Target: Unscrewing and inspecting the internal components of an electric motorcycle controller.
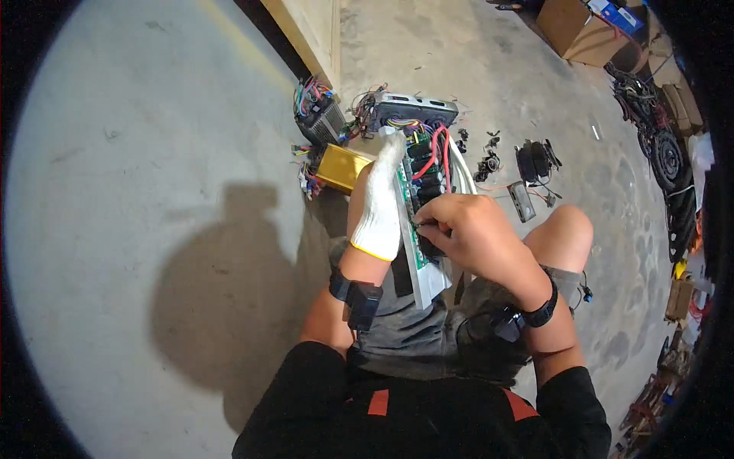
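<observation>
A green circuit board [407, 200] on a silver metal plate stands tilted above my lap. Black cylindrical components line it, and thick red wires [446, 153] and pale cables [462, 170] come off its far end. My left hand [382, 203], in a white knit glove with a yellow cuff edge, grips the board along its left side; the fingertips are partly hidden. Bare, my right hand [472, 231] reaches in from the right. Its thumb and forefinger are pinched together against the components in the board's middle, and whatever lies between them is too small to make out.
Beyond the board lies a grey metal-cased unit [417, 109]. A finned black box [323, 122] and a gold box [340, 167], both with wires, sit to the left. Small black parts [489, 162], a cable coil [537, 159] and a grey module [521, 202] lie right. Cartons [581, 37] stand far right.
</observation>
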`<state>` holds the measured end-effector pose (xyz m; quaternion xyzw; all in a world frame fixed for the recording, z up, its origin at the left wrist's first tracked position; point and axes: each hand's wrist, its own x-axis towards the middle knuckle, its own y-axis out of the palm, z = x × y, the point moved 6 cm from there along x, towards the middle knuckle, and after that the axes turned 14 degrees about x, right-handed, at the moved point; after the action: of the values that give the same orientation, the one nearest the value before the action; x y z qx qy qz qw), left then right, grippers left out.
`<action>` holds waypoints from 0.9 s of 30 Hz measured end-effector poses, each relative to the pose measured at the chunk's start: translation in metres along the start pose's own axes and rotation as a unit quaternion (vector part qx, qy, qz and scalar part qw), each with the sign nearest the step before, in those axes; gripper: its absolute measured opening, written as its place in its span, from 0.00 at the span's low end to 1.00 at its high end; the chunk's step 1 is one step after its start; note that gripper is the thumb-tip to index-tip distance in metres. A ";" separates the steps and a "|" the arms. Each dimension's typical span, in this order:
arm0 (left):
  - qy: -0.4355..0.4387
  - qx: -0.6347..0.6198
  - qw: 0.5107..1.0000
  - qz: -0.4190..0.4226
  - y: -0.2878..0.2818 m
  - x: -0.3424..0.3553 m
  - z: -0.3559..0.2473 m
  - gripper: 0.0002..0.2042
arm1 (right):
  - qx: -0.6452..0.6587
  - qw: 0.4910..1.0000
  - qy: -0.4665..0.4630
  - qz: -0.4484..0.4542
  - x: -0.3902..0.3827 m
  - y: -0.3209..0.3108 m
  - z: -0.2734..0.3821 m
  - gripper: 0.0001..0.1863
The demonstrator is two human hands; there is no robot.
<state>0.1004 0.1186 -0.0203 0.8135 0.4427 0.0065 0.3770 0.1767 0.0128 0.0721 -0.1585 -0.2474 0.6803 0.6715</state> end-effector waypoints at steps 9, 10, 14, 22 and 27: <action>0.013 0.047 0.999 -0.007 -0.015 0.008 0.005 0.21 | 0.024 0.999 0.039 -0.013 -0.001 0.003 -0.005 0.08; 0.014 0.053 0.998 -0.008 -0.016 0.009 0.005 0.21 | 0.014 0.999 0.031 -0.011 -0.001 0.003 -0.005 0.08; 0.018 0.073 0.997 -0.011 -0.021 0.014 0.008 0.21 | 0.003 1.000 0.007 -0.008 -0.003 0.004 -0.004 0.08; 0.020 0.081 0.996 -0.017 -0.023 0.015 0.007 0.21 | -0.001 0.999 -0.039 -0.021 -0.001 0.001 0.003 0.07; 0.017 0.074 0.997 -0.017 -0.020 0.011 0.006 0.21 | -0.001 1.000 0.006 -0.002 -0.003 0.001 0.005 0.07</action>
<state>0.0954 0.1290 -0.0406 0.8313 0.4619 -0.0191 0.3086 0.1731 0.0098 0.0750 -0.1621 -0.2444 0.6777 0.6743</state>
